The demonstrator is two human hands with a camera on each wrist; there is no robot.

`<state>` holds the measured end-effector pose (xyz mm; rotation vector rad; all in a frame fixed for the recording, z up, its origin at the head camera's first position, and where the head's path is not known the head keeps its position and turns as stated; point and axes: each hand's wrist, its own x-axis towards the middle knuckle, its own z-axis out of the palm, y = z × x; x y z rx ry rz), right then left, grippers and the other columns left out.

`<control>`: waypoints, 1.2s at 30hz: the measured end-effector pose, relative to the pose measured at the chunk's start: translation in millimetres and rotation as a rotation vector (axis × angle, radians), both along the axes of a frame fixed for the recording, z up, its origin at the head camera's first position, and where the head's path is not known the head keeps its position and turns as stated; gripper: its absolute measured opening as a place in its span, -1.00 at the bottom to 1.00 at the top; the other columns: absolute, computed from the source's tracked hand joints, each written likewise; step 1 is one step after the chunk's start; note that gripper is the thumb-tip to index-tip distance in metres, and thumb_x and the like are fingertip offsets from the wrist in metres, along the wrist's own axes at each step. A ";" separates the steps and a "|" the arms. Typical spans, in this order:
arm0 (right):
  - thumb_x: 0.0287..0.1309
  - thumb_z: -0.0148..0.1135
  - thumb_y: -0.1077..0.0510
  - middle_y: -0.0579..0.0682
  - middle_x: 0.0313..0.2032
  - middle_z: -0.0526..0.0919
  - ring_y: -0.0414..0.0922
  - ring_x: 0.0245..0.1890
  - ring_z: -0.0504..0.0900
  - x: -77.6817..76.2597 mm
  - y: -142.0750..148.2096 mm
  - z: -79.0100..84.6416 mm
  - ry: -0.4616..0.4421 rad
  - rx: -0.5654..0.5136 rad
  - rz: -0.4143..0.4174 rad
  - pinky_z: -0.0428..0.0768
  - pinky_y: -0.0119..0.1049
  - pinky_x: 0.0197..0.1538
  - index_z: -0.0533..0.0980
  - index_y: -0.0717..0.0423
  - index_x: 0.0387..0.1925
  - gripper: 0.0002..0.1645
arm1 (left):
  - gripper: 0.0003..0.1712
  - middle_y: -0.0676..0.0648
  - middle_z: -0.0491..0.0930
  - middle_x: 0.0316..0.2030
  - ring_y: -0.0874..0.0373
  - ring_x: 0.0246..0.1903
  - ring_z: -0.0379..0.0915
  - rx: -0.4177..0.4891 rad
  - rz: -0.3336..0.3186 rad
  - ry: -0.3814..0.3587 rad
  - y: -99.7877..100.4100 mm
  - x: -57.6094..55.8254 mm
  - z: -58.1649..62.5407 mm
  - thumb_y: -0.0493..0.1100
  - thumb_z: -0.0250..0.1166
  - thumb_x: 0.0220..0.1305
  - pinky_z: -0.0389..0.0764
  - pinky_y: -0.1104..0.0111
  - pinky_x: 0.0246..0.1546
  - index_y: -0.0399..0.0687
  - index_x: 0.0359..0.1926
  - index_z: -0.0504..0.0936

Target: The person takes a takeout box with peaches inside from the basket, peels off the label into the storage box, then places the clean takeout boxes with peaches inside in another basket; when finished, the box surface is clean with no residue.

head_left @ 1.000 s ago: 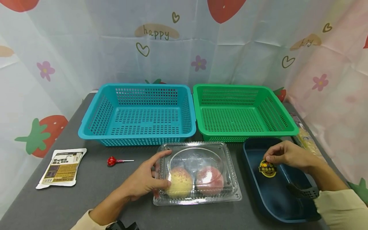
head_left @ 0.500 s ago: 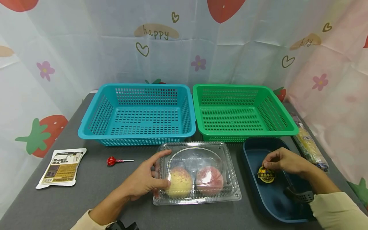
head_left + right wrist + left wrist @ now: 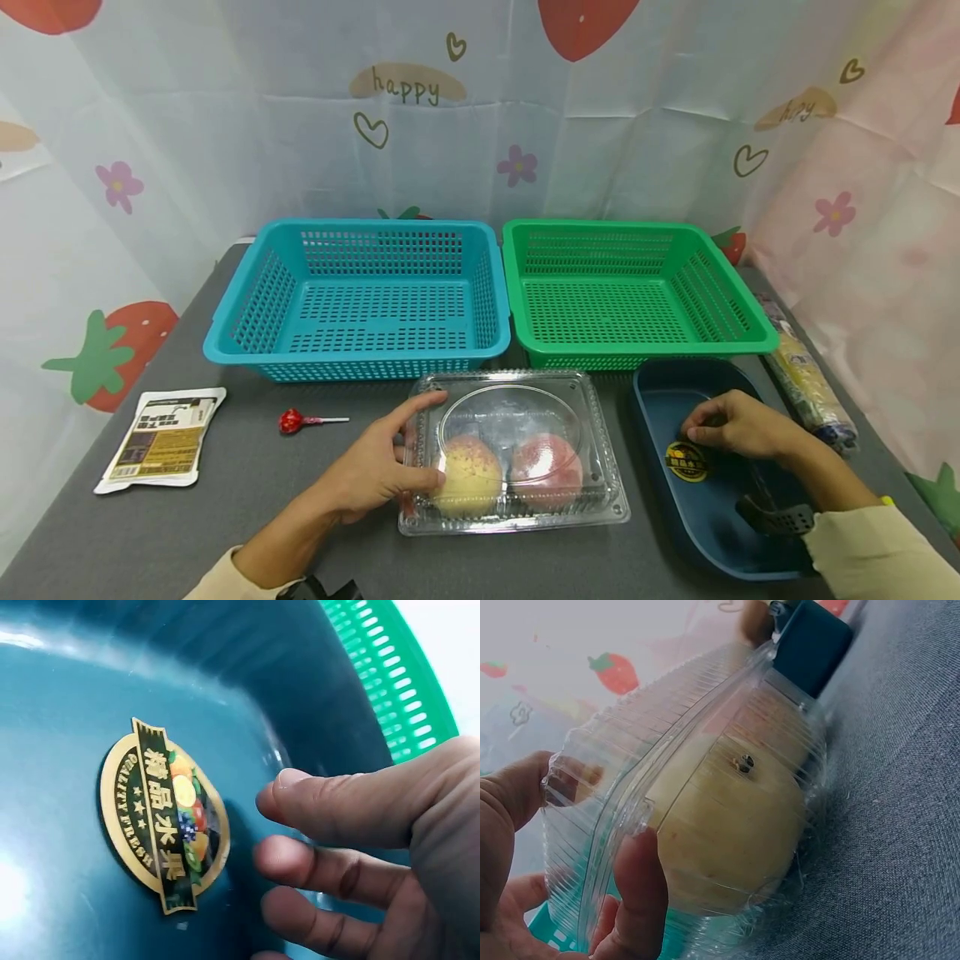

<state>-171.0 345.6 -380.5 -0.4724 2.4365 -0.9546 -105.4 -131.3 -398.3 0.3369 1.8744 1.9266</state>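
Two hands — left (image 3: 375, 471) gripping clamshell (image 3: 513, 450), right (image 3: 738, 427) loose beside sticker (image 3: 687, 461)

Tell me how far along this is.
Done: the round fruit sticker lies in the navy tray, right hand beside it, apparently released. In hand: the left hand grips the closed clear clamshell of two peaches. Both baskets hold nothing.

The clamshell (image 3: 513, 454) is clear, ribbed, glossy plastic; the tray (image 3: 67, 682) is smooth, shiny, probably plastic; the tabletop (image 3: 900, 825) is matt woven cloth.
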 end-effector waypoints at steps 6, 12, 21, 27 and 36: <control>0.30 0.19 0.16 0.06 -0.24 0.64 -0.10 -0.35 0.52 4.7 -1.4 15.5 0.052 0.040 -0.038 0.54 -0.26 -0.38 0.61 0.29 -0.12 -0.73 | 0.08 -0.19 0.10 -0.28 0.08 -0.66 0.43 -0.007 0.001 -0.004 -0.2 0.0 1.1 -0.49 0.45 -0.08 0.57 0.15 -0.76 0.04 0.45 0.17; 0.34 0.16 0.09 0.06 -0.21 0.65 -0.03 -0.22 0.59 7.3 -3.2 37.1 0.150 0.058 -0.079 0.58 -0.21 -0.25 0.60 0.26 -0.09 -0.69 | 0.08 -0.19 0.11 -0.29 0.09 -0.66 0.42 -0.005 0.006 -0.003 0.0 0.0 1.5 -0.49 0.44 -0.09 0.57 0.16 -0.76 0.05 0.45 0.17; 0.33 0.18 0.10 0.07 -0.28 0.66 -0.04 -0.38 0.59 3.0 4.9 65.2 0.366 0.063 -0.170 0.58 -0.24 -0.40 0.61 0.25 -0.06 -0.69 | 0.08 -0.17 0.12 -0.32 0.12 -0.68 0.41 0.002 0.009 -0.007 0.1 0.5 2.2 -0.51 0.43 -0.10 0.58 0.12 -0.75 0.04 0.45 0.18; 0.32 0.19 0.02 0.14 -0.29 0.59 -0.10 -0.42 0.50 -4.5 18.1 75.0 0.448 0.086 -0.294 0.48 -0.25 -0.50 0.55 0.29 0.03 -0.57 | 0.09 -0.17 0.12 -0.32 0.10 -0.65 0.44 -0.002 0.018 -0.011 0.8 -0.1 2.9 -0.51 0.44 -0.10 0.59 0.09 -0.74 0.05 0.45 0.19; 0.30 0.19 -0.02 0.26 0.10 0.35 0.19 -0.03 0.36 -18.5 26.6 69.3 0.521 0.106 -0.339 0.44 0.05 -0.21 0.51 0.31 0.10 -0.47 | 0.08 -0.21 0.11 -0.27 0.03 -0.57 0.50 0.007 0.008 -0.015 -0.5 0.7 3.1 -0.48 0.45 -0.10 0.59 0.12 -0.74 0.05 0.44 0.19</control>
